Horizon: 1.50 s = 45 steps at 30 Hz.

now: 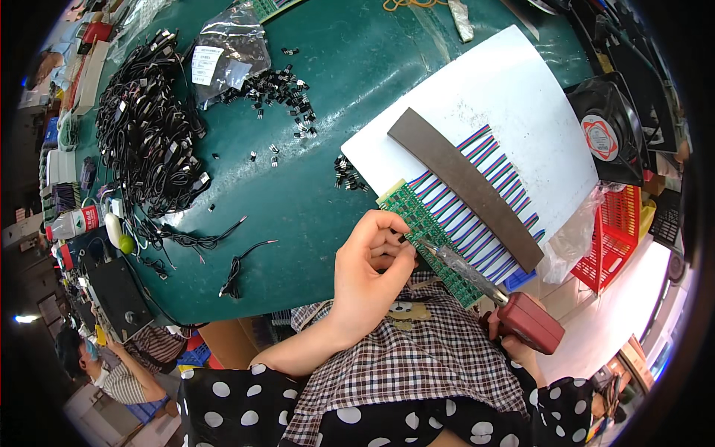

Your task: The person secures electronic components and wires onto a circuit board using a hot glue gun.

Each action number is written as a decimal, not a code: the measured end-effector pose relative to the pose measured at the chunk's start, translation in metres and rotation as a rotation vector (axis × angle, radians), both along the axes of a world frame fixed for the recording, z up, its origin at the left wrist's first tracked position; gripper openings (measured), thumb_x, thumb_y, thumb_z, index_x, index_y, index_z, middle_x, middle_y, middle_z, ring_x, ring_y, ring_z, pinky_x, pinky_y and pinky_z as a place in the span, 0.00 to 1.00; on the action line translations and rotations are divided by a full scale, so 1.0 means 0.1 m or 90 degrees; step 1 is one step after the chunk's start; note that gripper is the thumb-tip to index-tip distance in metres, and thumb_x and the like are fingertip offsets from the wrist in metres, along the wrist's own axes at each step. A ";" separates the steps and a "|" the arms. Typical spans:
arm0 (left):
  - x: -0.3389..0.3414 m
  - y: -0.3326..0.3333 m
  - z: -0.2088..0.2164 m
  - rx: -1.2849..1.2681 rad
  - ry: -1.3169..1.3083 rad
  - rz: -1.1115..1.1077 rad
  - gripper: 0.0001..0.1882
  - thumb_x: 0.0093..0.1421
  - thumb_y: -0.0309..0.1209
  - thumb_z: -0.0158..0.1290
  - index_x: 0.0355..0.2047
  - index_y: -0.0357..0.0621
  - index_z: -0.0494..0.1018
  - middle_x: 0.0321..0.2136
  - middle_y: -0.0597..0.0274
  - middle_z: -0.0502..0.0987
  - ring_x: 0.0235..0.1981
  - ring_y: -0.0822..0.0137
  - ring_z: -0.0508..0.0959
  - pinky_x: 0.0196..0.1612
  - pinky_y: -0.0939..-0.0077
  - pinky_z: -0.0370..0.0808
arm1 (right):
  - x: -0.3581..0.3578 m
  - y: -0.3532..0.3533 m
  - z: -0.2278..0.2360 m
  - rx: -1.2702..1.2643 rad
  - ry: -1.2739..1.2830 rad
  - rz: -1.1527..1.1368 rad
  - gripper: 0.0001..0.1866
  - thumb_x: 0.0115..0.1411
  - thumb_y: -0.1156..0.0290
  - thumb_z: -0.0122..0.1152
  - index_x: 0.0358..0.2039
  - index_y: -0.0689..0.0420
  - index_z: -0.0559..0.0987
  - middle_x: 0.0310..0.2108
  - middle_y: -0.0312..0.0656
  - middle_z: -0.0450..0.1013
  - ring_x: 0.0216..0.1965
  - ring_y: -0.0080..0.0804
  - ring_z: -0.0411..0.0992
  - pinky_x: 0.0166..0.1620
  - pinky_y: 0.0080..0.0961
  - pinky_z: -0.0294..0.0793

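Far left, a bottle with a red label (88, 218) lies on its side, and just below it sits a black box with a knob (115, 294). Next along the green surface (298, 216), a big tangled heap of black cables (149, 123), with a loose coiled cable (235, 276) lying near the front edge. Up top, a clear plastic bag with a white label (249, 48), and just right of it a scatter of small black connectors (279, 93).

Now the middle, where the action is! The left hand (372, 272) has its grip together, thumb and forefinger pinched on a small dark piece (404, 238), too small to name surely, right over the green circuit board (417, 216). That board slants down from the white sheet (521, 97) to above the plaid apron (417, 357). Striped ribbon wires (477, 138) run alongside the board, and a curved brown bar (474, 186) lies across them.

In from the lower right, the soldering iron (530, 322) points its tip close to the pinched fingers. The right hand (514, 346), partly hidden, has its grip clamped on the dark red handle. Far right: a black fan (607, 127), then a red plastic basket (614, 238) below it.
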<state>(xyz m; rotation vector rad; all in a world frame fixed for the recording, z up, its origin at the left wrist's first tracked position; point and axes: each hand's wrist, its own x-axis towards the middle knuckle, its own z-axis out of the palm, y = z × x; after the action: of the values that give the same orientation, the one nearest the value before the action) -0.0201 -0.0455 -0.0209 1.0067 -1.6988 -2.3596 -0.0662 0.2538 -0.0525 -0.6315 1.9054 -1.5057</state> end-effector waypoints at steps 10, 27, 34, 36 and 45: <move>0.01 0.00 -0.03 -0.008 0.009 -0.002 0.11 0.57 0.14 0.46 0.40 0.38 0.63 0.33 0.60 0.75 0.34 0.75 0.75 0.39 0.80 0.75 | 0.02 0.12 -0.03 0.081 0.023 -0.012 0.35 0.47 0.48 0.68 0.46 0.63 0.71 0.30 0.40 0.75 0.29 0.36 0.74 0.34 0.29 0.70; 0.08 -0.05 0.08 -0.193 -0.021 0.029 0.16 0.54 0.15 0.50 0.42 0.39 0.61 0.29 0.61 0.72 0.30 0.76 0.75 0.33 0.85 0.74 | 0.02 -0.14 0.21 -0.062 -0.264 -0.158 0.39 0.43 0.46 0.71 0.44 0.64 0.69 0.30 0.39 0.73 0.22 0.27 0.69 0.28 0.22 0.67; 0.04 -0.25 -0.08 -0.475 -0.121 0.014 0.13 0.48 0.15 0.56 0.35 0.37 0.70 0.27 0.66 0.70 0.20 0.78 0.63 0.21 0.85 0.61 | 0.02 -0.25 0.29 -0.066 -0.278 -0.198 0.38 0.44 0.46 0.70 0.43 0.65 0.69 0.33 0.42 0.72 0.23 0.28 0.68 0.26 0.21 0.66; -0.02 -0.29 -0.12 -0.591 -0.097 -0.076 0.12 0.47 0.16 0.57 0.33 0.37 0.71 0.27 0.63 0.70 0.19 0.75 0.64 0.22 0.81 0.63 | 0.01 -0.22 0.25 -0.081 -0.263 -0.158 0.37 0.44 0.46 0.70 0.43 0.65 0.69 0.34 0.43 0.72 0.22 0.28 0.68 0.26 0.21 0.66; 0.06 -0.50 -0.03 -0.334 -0.116 -0.098 0.03 0.52 0.17 0.55 0.27 0.32 0.71 0.26 0.60 0.76 0.24 0.75 0.76 0.29 0.85 0.74 | 0.05 -0.20 0.23 -0.096 -0.265 -0.189 0.38 0.44 0.47 0.71 0.44 0.65 0.68 0.34 0.43 0.72 0.23 0.27 0.69 0.27 0.21 0.67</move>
<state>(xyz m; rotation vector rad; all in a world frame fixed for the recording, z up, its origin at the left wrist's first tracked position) -0.0145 -0.0954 -0.0242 1.0386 -2.3606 -1.7673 -0.0611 0.2337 -0.0299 -0.0794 1.6212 -1.8132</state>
